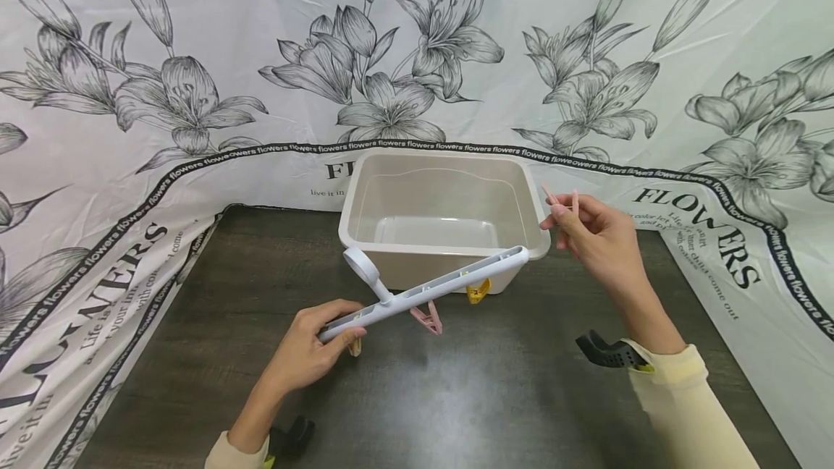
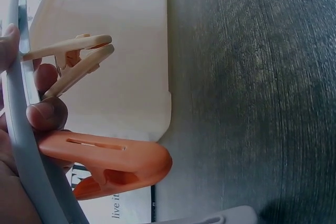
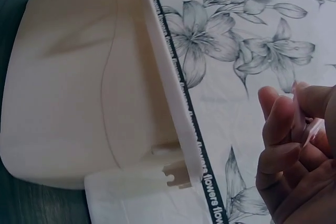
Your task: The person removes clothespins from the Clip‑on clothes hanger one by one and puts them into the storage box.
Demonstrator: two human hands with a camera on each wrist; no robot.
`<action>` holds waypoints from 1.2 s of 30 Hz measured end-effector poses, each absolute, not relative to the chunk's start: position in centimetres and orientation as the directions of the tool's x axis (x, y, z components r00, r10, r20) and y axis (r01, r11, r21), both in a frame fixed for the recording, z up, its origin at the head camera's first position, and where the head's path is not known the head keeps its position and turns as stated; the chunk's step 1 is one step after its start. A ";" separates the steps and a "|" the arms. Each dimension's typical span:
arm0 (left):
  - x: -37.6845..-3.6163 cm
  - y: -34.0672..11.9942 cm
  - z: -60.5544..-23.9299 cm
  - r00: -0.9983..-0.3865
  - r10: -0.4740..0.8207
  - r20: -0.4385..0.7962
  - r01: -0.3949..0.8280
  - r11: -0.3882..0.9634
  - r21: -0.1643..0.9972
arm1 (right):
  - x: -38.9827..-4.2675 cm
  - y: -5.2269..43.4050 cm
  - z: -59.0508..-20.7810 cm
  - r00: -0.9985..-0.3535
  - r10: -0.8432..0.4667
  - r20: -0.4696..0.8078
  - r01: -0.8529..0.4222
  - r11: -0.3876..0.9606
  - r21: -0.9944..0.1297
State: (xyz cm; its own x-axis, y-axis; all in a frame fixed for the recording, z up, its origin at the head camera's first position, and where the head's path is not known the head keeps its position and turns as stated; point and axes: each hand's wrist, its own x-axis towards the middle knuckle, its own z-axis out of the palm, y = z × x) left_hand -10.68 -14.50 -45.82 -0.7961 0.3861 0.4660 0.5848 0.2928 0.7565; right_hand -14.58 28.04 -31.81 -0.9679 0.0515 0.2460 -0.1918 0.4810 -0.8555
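My left hand (image 1: 309,346) grips one end of a light blue clip hanger (image 1: 449,285), with its bar slanting up to the right in front of the bin. A ring-shaped loop (image 1: 361,266) sticks up from the bar. Below it hang a pink clothespin (image 1: 434,317) and a yellow one (image 1: 478,291). The left wrist view shows a cream clothespin (image 2: 79,74) by the fingertips and an orange clothespin (image 2: 121,161) just past them. Beside the bin's right rim, my right hand (image 1: 602,237) pinches a pale pink clothespin (image 1: 575,203), partly hidden by the fingers in the right wrist view.
A beige plastic bin (image 1: 443,263) stands at the back of the dark wooden table (image 1: 195,339), behind the hanger. White cloth (image 1: 274,114) printed with flowers hangs behind and along the sides. A black strap mount (image 1: 602,352) sits on the right wrist.
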 end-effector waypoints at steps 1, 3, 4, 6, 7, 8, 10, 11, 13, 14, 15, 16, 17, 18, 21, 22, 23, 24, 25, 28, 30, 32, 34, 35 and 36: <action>-10.7 -14.5 -45.8 -0.794 0.388 0.467 0.587 0.289 0.757 | -14.8 28.1 -31.8 -0.969 0.042 0.245 -0.192 0.496 -0.847; -10.7 -14.4 -45.7 -0.796 0.391 0.461 0.582 0.286 0.761 | -15.4 28.2 -31.7 -0.968 0.021 0.250 -0.202 0.523 -0.828; -10.7 -14.4 -45.7 -0.795 0.393 0.462 0.583 0.286 0.760 | -15.7 28.2 -31.7 -0.967 0.010 0.254 -0.209 0.536 -0.818; -10.8 -14.3 -45.7 -0.792 0.400 0.462 0.584 0.276 0.763 | -16.2 28.2 -31.6 -0.964 -0.008 0.264 -0.222 0.569 -0.792; -10.8 -14.3 -45.7 -0.788 0.404 0.465 0.588 0.272 0.762 | -16.5 28.3 -31.6 -0.963 -0.015 0.270 -0.228 0.583 -0.779; -10.8 -14.3 -45.6 -0.787 0.407 0.464 0.589 0.270 0.762 | -16.7 28.4 -31.5 -0.963 -0.017 0.271 -0.226 0.599 -0.768; -10.8 -14.2 -45.6 -0.784 0.413 0.464 0.592 0.268 0.760 | -17.2 28.3 -31.3 -0.961 -0.022 0.274 -0.224 0.639 -0.735; -10.8 -14.2 -45.6 -0.784 0.416 0.461 0.590 0.267 0.762 | -17.5 28.3 -31.2 -0.961 -0.022 0.276 -0.221 0.660 -0.718; -10.9 -14.2 -45.6 -0.782 0.420 0.460 0.592 0.272 0.759 | -17.9 28.3 -30.9 -0.961 -0.021 0.274 -0.212 0.694 -0.688; -10.9 -14.1 -45.6 -0.784 0.422 0.455 0.589 0.273 0.761 | -18.1 28.3 -30.8 -0.963 -0.022 0.269 -0.205 0.708 -0.676; -10.9 -14.1 -45.6 -0.785 0.423 0.453 0.587 0.275 0.761 | -18.2 28.2 -30.6 -0.963 -0.027 0.269 -0.206 0.719 -0.664; -10.9 -14.1 -45.6 -0.785 0.424 0.453 0.588 0.276 0.761 | -18.4 28.2 -30.6 -0.963 -0.030 0.266 -0.205 0.725 -0.657; -11.0 -14.1 -45.6 -0.784 0.424 0.453 0.588 0.277 0.760 | -18.5 28.2 -30.5 -0.964 -0.033 0.265 -0.204 0.731 -0.651; -11.0 -14.1 -45.6 -0.784 0.424 0.454 0.590 0.279 0.758 | -18.7 28.2 -30.4 -0.964 -0.037 0.263 -0.204 0.736 -0.645; -11.0 -14.0 -45.7 -0.788 0.418 0.452 0.588 0.293 0.754 | -19.3 28.1 -30.2 -0.961 -0.053 0.272 -0.220 0.744 -0.631; -11.1 -14.0 -45.6 -0.789 0.417 0.452 0.589 0.298 0.752 | -19.5 28.1 -30.2 -0.959 -0.056 0.277 -0.224 0.748 -0.624; -11.1 -14.0 -45.6 -0.791 0.413 0.452 0.588 0.305 0.749 | -19.8 28.0 -30.2 -0.958 -0.058 0.283 -0.228 0.753 -0.617; -11.1 -14.0 -45.6 -0.791 0.411 0.452 0.588 0.309 0.747 | -20.0 28.0 -30.1 -0.957 -0.060 0.284 -0.229 0.757 -0.612; -11.1 -13.9 -45.6 -0.792 0.409 0.454 0.589 0.313 0.745 | -20.2 28.0 -30.1 -0.956 -0.062 0.287 -0.232 0.761 -0.607; -11.1 -13.9 -45.5 -0.791 0.401 0.462 0.594 0.321 0.737 | -20.9 27.9 -30.1 -0.958 -0.065 0.278 -0.225 0.772 -0.594; -11.1 -13.9 -45.5 -0.792 0.394 0.467 0.597 0.334 0.730 | -21.4 27.8 -30.2 -0.960 -0.072 0.270 -0.223 0.779 -0.586; -11.1 -13.8 -45.4 -0.795 0.385 0.468 0.596 0.353 0.722 | -21.8 27.8 -30.3 -0.960 -0.084 0.266 -0.228 0.785 -0.577; -11.0 -13.8 -45.3 -0.799 0.377 0.468 0.594 0.370 0.714 | -22.2 27.7 -30.4 -0.958 -0.102 0.268 -0.242 0.788 -0.566; -11.0 -13.8 -45.3 -0.799 0.375 0.470 0.594 0.374 0.712 | -22.4 27.7 -30.4 -0.957 -0.112 0.269 -0.250 0.791 -0.559; -11.0 -13.8 -45.2 -0.800 0.373 0.470 0.594 0.379 0.710 | -22.6 27.6 -30.5 -0.954 -0.125 0.274 -0.261 0.795 -0.548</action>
